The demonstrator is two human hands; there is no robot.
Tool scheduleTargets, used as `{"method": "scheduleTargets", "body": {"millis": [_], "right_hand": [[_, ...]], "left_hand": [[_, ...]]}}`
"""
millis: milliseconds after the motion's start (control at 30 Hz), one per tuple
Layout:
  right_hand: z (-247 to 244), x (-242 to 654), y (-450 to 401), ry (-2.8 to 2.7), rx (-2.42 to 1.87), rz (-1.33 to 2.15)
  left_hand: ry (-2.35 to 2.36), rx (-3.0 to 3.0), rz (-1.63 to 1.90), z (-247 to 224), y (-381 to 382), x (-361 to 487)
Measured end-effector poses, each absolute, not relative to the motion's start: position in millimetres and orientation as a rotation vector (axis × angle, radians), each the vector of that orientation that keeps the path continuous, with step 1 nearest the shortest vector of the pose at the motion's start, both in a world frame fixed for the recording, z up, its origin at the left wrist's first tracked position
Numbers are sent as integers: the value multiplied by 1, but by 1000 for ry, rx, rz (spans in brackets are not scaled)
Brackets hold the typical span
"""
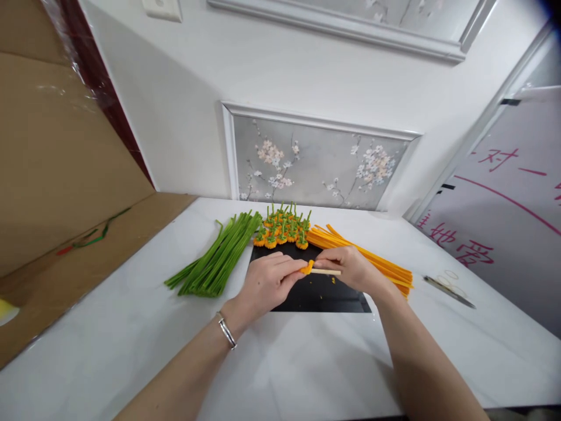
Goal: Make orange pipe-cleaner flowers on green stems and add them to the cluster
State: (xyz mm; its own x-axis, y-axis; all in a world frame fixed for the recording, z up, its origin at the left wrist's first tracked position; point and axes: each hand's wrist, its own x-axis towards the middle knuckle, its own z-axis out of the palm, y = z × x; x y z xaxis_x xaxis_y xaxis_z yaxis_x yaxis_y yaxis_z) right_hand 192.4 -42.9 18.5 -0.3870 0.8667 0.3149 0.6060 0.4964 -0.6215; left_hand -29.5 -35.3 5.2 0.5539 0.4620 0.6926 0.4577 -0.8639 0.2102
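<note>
under left hand (268,279), black mat (326,299); white table (307,362); floral wall panel (315,158)

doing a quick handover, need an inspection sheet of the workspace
surface: white table, black mat on it
job's things: green strips left, orange strips right, small orange pieces with green stems between them
clutter: orange scraps on the mat; slim tool and thin loops at right
grip: left hand pinches orange coil at pale stick's end; right hand close beside stick, hold unclear
cables: nothing seen
surroundings: wall with floral panels, cardboard left, board with red writing right
</note>
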Motion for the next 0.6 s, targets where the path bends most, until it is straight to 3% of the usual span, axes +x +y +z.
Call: {"method": "scheduleTargets", "body": {"millis": [267, 600], "right_hand": [[9, 184, -49, -2137, -1251, 538], [3, 166, -60, -2360, -1212, 236]], "left_hand": [[977, 2578, 1259, 6, -36, -30], [1304, 2724, 885, 3, -33, -31]]}}
